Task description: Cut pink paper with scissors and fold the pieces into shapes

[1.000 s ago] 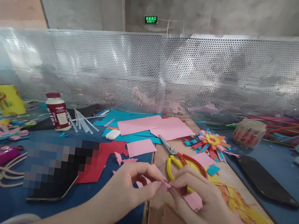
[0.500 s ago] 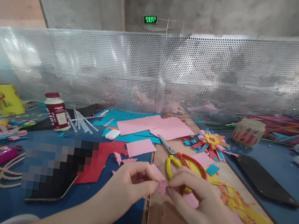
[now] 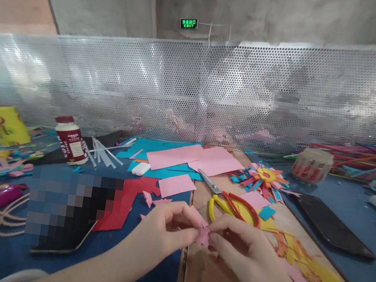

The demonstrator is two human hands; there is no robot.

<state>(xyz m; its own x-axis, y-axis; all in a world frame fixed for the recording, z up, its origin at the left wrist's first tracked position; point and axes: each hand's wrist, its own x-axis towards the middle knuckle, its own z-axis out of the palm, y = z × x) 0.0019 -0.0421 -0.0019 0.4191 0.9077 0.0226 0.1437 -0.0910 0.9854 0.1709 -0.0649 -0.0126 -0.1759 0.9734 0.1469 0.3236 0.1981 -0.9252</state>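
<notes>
Between my two hands is a small pink paper piece, pinched from both sides above the wooden strip of the table. My left hand grips its left edge with thumb and forefinger. On the other edge, the fingertips of my right hand are closed. The paper's exact shape is partly covered by my fingers. Just beyond my right hand lie scissors with red and yellow handles, blades pointing away to the left. A pink paper rectangle and small pink scraps lie beyond my left hand.
Pink sheets lie over blue paper at the back. A paper flower and a phone are on the right. Leftward are a bottle, a dark pixelated device and red paper. A perforated metal screen stands behind.
My right hand's fingers have shifted slightly on the pink paper piece, and more of its surface shows between the fingertips. My left hand has barely moved.
</notes>
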